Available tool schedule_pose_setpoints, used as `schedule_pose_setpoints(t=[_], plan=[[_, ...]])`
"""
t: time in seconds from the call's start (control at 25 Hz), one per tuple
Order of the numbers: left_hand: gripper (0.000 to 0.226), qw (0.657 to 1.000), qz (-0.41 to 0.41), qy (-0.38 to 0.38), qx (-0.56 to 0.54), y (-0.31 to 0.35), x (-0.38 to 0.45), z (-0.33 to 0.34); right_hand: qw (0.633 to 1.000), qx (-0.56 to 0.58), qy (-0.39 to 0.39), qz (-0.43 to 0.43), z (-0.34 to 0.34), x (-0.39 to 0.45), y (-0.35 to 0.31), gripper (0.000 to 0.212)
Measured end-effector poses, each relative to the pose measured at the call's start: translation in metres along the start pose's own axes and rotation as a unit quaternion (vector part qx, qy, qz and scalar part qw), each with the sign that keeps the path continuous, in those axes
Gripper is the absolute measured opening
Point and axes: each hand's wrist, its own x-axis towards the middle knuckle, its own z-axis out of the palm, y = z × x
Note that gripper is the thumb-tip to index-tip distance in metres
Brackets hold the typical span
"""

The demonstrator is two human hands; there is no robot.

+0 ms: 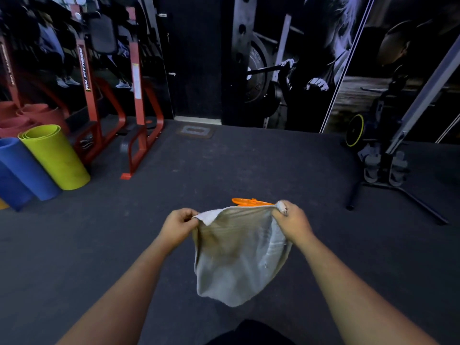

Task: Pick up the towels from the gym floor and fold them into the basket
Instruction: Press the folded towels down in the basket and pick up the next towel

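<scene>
A grey-white towel (236, 257) hangs in the air in front of me, above the dark gym floor. My left hand (178, 226) pinches its upper left corner. My right hand (291, 221) grips the upper right corner, with a bit of cloth bunched in the fist. The top edge is stretched between the two hands and the rest sags down in a loose pouch. Just behind the top edge shows the orange rim of the basket (249, 202); the towel hides the rest of it.
Rolled mats stand at the left: a yellow-green mat (56, 158), a blue mat (27, 170) and red ones behind. A red weight rack (135, 108) stands beside them. A black machine base (388, 180) with long feet lies at the right. Dark rubber floor (224, 165) stretches ahead.
</scene>
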Motion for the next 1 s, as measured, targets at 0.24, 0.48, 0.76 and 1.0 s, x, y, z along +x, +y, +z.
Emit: schedule_pose_setpoints(t=[0.24, 0.48, 0.76, 1.0], plan=[[0.016, 0.992, 0.005, 0.049, -0.120, 0.024, -0.010, 0.033, 0.990, 0.135, 0.017, 0.032, 0.010, -0.002, -0.001, 0.015], [0.032, 0.956, -0.074, 0.164, -0.232, 0.014, -0.002, 0.036, 0.896, 0.382, 0.073, 0.215, 0.006, -0.005, 0.015, 0.029], [0.040, 0.968, -0.024, 0.141, -0.206, 0.016, -0.012, 0.043, 0.956, 0.265, 0.060, 0.115, 0.009, -0.013, 0.015, 0.028], [0.021, 0.968, -0.005, 0.058, -0.245, 0.030, -0.019, 0.062, 0.929, 0.347, -0.107, 0.066, 0.013, -0.021, -0.008, 0.021]])
